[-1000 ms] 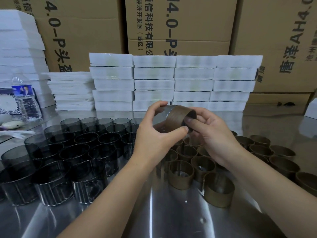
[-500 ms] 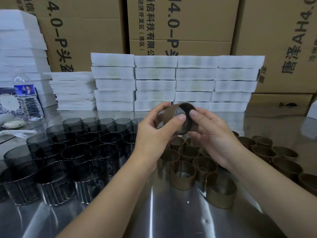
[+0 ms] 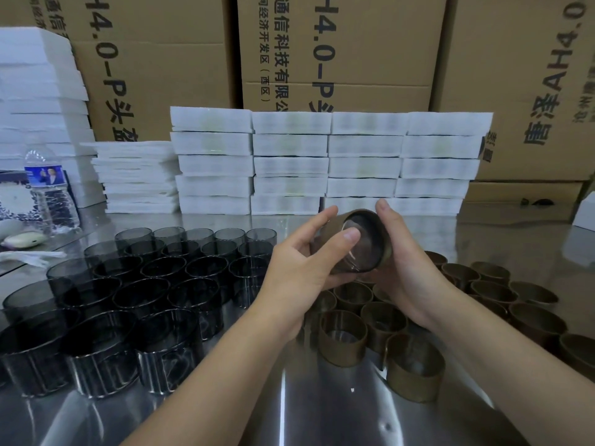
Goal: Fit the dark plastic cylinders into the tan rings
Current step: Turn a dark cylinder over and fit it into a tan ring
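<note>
Dark cylinder (image 3: 363, 252): it sits inside the tan ring (image 3: 336, 227) that you hold up above the bench (image 3: 289, 413), open mouth tilted toward you.
Left hand (image 3: 299, 268): you grip the ring's wall from the left, thumb laid across the near rim, index finger over the top.
Right hand (image 3: 409, 262): you hold the ring from the right, palm against its side, thumb standing past the top edge; the other fingers are hidden.
Under the hands: standing rings (image 3: 343, 336) packed close together, the front two nearest you.
Right side: more rings (image 3: 531, 317) run out to the frame edge.
Left side: loose cylinders (image 3: 145, 284) stand upright in tight rows, the block's right edge just beside your left forearm.
Open room: a bare strip of bench between your forearms, widening toward you.
Back edge: foam stacks (image 3: 322, 162) line the far side, cardboard boxes (image 3: 338, 43) behind them.
Far left: water bottle (image 3: 48, 188), well apart from the work.
</note>
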`<state>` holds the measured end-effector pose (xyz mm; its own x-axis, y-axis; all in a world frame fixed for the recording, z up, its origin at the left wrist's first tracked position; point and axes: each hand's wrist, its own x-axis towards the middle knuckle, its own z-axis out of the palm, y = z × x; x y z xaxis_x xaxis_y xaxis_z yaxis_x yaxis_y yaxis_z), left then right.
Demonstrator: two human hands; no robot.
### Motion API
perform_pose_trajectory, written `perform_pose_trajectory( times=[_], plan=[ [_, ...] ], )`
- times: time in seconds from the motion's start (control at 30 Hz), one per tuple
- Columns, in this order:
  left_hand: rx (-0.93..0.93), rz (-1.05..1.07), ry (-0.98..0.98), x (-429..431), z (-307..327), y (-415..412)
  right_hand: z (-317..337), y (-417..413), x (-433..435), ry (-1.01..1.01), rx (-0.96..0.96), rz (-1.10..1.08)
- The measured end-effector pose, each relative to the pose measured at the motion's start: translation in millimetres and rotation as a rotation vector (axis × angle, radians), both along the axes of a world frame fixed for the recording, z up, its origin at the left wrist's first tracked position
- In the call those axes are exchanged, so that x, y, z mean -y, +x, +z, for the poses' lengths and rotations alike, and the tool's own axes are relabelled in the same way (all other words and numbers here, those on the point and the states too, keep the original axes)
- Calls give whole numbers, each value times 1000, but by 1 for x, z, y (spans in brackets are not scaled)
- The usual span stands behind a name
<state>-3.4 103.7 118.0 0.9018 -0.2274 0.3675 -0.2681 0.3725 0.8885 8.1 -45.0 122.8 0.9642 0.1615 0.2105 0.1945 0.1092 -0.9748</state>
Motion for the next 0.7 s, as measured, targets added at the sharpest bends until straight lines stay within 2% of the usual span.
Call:
perform_pose_trajectory(
  times=[0.13, 0.4, 0.7],
  plan=[
    [-30, -68, -21, 1, 2, -2, 1, 0, 1, 46, -21, -27],
    [-46, -104, -35, 3, 2, -3, 0, 2, 1, 172, -38, 51],
    [-77, -147, -61, 2, 2, -2, 2, 3, 0, 190, -103, 53]
  ],
)
